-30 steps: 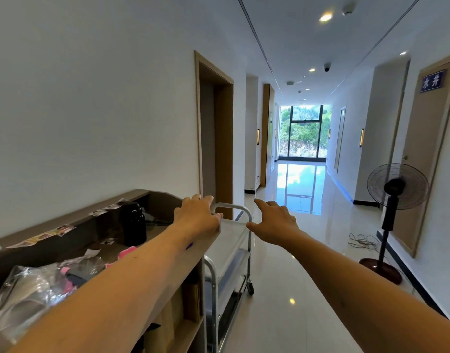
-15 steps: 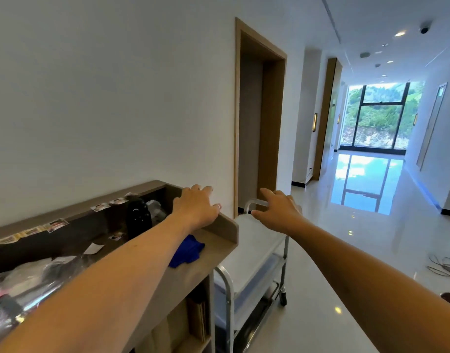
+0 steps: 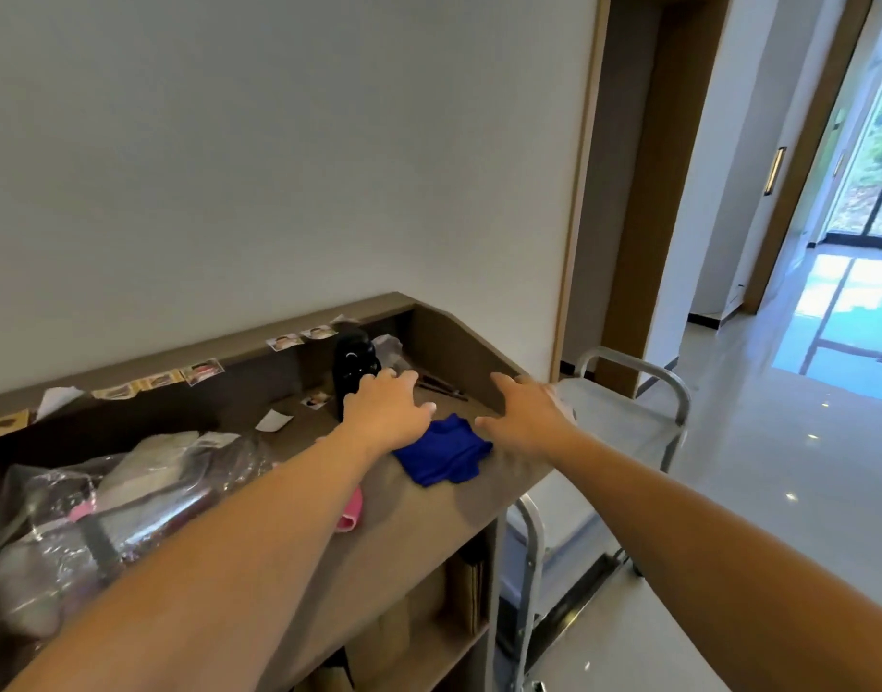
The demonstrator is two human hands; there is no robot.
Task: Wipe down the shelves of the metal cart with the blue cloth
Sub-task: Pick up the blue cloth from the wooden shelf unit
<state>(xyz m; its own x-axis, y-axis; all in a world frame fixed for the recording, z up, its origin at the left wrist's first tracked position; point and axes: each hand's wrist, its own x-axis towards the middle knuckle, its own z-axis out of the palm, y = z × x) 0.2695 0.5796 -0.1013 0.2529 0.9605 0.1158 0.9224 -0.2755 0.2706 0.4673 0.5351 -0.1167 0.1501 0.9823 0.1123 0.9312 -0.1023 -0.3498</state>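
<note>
Now, left to right:
Plastic bags [image 3: 104,496]: heaped at your far left on the brown worktop [image 3: 409,516].
Black bottle [image 3: 353,364]: upright, just behind your left hand.
Left hand [image 3: 386,409]: fingers spread loose, empty, hovering at the cloth's left edge.
Blue cloth [image 3: 446,454]: crumpled on the worktop, between your hands.
Right hand [image 3: 526,417]: fingers released, empty, above the cloth's right side.
Metal cart [image 3: 623,427]: beside the worktop's right end.

Brown wooden counter [image 3: 419,511] against white wall [image 3: 279,142]. Black bottle [image 3: 353,364] far on counter. Clear plastic bags [image 3: 104,496] on left. Pink thing [image 3: 350,511] near middle. Small photo stickers [image 3: 202,372] along back ledge. Doorway [image 3: 623,192] on right.
</note>
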